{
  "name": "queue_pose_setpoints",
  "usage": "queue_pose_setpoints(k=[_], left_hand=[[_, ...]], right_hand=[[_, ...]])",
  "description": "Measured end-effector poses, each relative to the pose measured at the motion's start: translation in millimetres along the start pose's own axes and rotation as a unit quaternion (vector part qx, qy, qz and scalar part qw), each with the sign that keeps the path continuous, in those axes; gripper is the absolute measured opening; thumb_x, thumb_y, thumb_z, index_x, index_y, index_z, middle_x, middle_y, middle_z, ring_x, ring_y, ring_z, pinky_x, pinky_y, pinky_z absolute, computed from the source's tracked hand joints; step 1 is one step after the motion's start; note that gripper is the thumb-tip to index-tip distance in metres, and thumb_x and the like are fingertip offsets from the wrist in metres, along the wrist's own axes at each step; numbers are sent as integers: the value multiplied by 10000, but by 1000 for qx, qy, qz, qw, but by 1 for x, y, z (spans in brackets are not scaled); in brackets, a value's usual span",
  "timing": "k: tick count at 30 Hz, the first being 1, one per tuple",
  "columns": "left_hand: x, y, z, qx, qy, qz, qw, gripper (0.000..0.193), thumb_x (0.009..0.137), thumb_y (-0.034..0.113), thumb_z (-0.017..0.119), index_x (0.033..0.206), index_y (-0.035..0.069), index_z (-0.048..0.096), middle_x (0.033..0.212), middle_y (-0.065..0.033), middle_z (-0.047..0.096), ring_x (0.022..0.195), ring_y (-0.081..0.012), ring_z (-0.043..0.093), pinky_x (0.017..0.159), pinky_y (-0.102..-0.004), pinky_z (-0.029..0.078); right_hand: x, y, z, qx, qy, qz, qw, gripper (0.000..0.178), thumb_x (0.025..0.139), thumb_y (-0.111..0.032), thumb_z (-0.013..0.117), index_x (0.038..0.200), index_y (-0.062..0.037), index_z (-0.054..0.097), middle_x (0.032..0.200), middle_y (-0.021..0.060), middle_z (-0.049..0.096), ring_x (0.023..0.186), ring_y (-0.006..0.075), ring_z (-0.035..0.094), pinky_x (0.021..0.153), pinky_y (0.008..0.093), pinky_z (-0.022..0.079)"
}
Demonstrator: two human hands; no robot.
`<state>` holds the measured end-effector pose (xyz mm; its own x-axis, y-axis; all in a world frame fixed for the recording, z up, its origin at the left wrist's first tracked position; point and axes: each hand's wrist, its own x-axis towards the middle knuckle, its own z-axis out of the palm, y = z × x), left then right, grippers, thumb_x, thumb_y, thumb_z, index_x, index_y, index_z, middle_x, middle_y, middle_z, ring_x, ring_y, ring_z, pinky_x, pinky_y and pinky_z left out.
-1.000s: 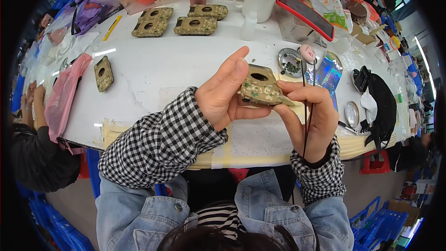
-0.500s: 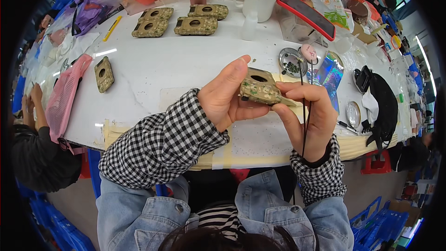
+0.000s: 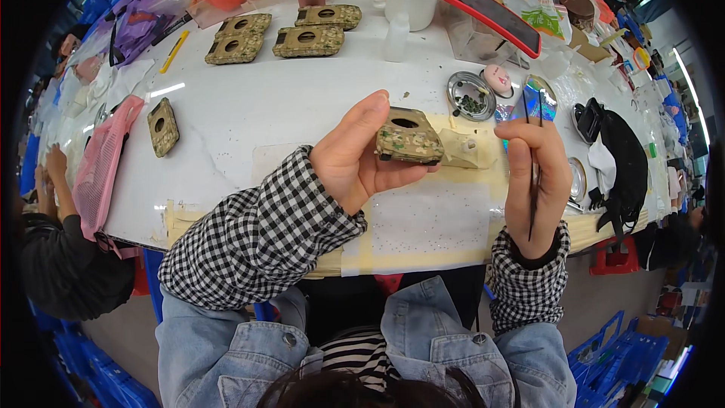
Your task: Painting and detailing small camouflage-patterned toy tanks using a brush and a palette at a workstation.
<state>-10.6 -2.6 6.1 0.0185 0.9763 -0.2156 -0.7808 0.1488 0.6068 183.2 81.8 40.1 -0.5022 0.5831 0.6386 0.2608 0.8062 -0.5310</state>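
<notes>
My left hand (image 3: 343, 162) grips a camouflage-painted model tank hull (image 3: 414, 145) with a round hole in its top, tilted over the work sheet. Between the fingers of my right hand (image 3: 555, 174) is a pair of thin black tweezers (image 3: 533, 196), tips pointing away from me. The tweezers stay apart from the hull. Just right of the hull lies a beige, tape-like piece (image 3: 468, 149) with a small bump. Beyond it sits a round metal dish (image 3: 451, 103) with small dark green parts, beside a pink oval object (image 3: 497, 80).
Several matching hulls (image 3: 308, 42) stand at the back, and one more hull (image 3: 162, 127) lies at left. A white mug (image 3: 411, 4) and a red-cased phone (image 3: 495, 19) are at the back. A pink mesh bag (image 3: 109, 162) and black pouch (image 3: 625, 174) flank the table.
My right hand has moved away from the hull to the right, its fingers no longer touching it. The tweezers now point forward. The left hand still holds the hull.
</notes>
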Motion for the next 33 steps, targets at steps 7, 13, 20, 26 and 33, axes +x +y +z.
queue_pose_setpoints(k=[7,13,20,26,33], left_hand=[[0,-1,5,4,58,14,998,414,963,320,353,1338,161,278,1239,-201,474,958,-368,599,720,-321,584],[1,-1,0,6,35,1,999,435,965,302,337,1356,132,249,1257,-179,455,934,-361,608,713,-332,587],[-1,1,-1,31,2,-20,999,484,962,321,318,1383,107,212,1239,-153,466,890,-327,624,695,-334,583],[-4,2,5,74,-26,-29,997,521,948,329,338,1400,108,198,1237,-136,474,856,-298,626,683,-346,551],[-5,0,6,71,-36,-31,996,525,945,337,342,1400,113,206,1238,-125,479,859,-301,618,689,-344,535]], right_hand=[[0,18,-1,-147,-37,-52,987,206,673,-51,718,863,-31,639,748,104,571,730,259,542,651,332,442],[0,22,7,-164,-54,-90,981,197,649,-69,730,812,-28,627,747,103,570,783,272,550,674,347,448],[7,8,-2,-135,25,-98,986,172,653,-23,723,793,-20,624,736,103,575,756,269,555,664,337,443],[0,-8,6,172,3,-1,985,112,800,-15,621,905,-2,585,814,89,579,721,161,504,664,258,402],[0,-11,22,329,-69,71,939,103,908,-75,514,959,14,507,904,100,594,862,124,554,792,250,432]])
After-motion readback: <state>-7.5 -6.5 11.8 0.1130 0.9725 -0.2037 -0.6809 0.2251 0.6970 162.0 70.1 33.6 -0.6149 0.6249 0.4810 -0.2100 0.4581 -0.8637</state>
